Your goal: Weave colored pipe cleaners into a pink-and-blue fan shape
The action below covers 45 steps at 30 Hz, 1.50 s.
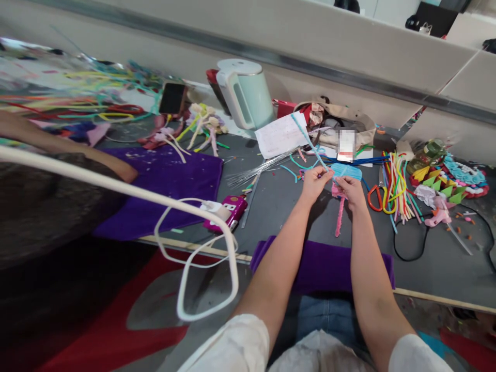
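Fingertips nearly meeting, and it's close work! The left hand (pixel 316 184) has thumb and forefinger pinched on a fuzzy blue stem (pixel 310 141), its long free end slanting up and away over the white paper (pixel 277 137). The right hand (pixel 352 190) is closed too, fingers nipping the lower edge of the blue piece (pixel 347 171), over the dark table (pixel 282 212) and just in front of the phone (pixel 346 150), whose screen is blurred. A pink strip (pixel 340 219) points down from beneath the fingers; whether it joins the blue piece, I can't tell.

Now, the handling: that stem looks feather-light, most likely fuzz on thin wire, so it should bend readily and hold its bend. Little risk of slipping, I'd judge, with that nap to grip; the likelier trouble is a stray kink or crushed fluff. Best hold on the stem? Right beside the join, 2 fingertips, light pressure, because the long end will probably sway if pinched far out. For the blue piece, take the edge and spare the face from squashing.
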Each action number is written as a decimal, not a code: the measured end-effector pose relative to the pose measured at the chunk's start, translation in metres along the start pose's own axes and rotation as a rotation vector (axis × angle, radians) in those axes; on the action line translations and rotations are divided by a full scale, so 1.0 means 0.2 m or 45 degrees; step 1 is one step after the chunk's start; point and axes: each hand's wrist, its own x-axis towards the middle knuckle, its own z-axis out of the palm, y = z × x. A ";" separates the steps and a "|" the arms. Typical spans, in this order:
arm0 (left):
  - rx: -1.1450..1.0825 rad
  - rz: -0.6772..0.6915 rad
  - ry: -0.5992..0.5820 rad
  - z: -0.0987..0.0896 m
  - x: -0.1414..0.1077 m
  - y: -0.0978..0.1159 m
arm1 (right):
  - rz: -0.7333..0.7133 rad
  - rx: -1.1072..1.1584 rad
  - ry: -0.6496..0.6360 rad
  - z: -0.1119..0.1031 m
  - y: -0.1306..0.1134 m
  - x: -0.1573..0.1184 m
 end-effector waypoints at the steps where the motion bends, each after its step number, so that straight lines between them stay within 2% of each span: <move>1: -0.008 -0.002 -0.007 0.00 0.00 0.00 | 0.023 0.030 -0.006 0.00 0.00 0.00; 6: -0.155 -0.144 -0.030 0.02 -0.01 -0.01 | -0.156 -0.067 0.124 0.03 -0.02 -0.02; 10: -0.328 -0.359 0.007 0.02 -0.02 0.00 | -0.182 -0.044 0.219 0.02 -0.03 -0.01; 12: -0.439 -0.466 0.047 0.01 -0.01 0.01 | -0.298 -0.085 0.268 0.00 -0.03 0.00; 16: -0.633 -0.626 0.053 -0.01 -0.01 0.03 | -0.603 -0.398 0.298 -0.02 -0.05 0.00; 22: -0.835 -0.706 -0.028 0.00 -0.01 0.04 | -0.865 -0.742 0.283 0.06 -0.07 -0.05; 26: -0.855 -0.618 -0.115 0.02 -0.03 0.06 | -0.982 -0.783 0.295 0.11 -0.09 -0.09; 30: -0.618 -0.477 -0.189 0.03 -0.06 0.11 | -1.025 -0.745 0.397 0.12 -0.12 -0.12; 35: -0.244 -0.246 -0.599 0.02 -0.11 0.22 | -1.044 -0.777 0.503 0.05 -0.18 -0.12; 36: -0.191 -0.141 -0.562 0.02 -0.12 0.24 | -1.048 -0.803 0.486 0.03 -0.20 -0.12; 37: -0.105 -0.008 -0.462 0.02 -0.13 0.26 | -1.054 -0.820 0.458 0.02 -0.22 -0.12; 39: 0.177 0.284 -0.204 0.01 -0.13 0.29 | -1.063 -0.835 0.381 0.01 -0.25 -0.14; 41: 0.482 0.498 -0.063 0.01 -0.12 0.29 | -1.057 -0.843 0.296 0.01 -0.28 -0.15; 43: 0.652 0.548 -0.118 0.00 -0.11 0.27 | -1.038 -0.841 0.225 0.02 -0.30 -0.17; 45: 0.643 0.450 -0.289 0.00 -0.11 0.25 | -1.011 -0.807 0.164 0.03 -0.31 -0.18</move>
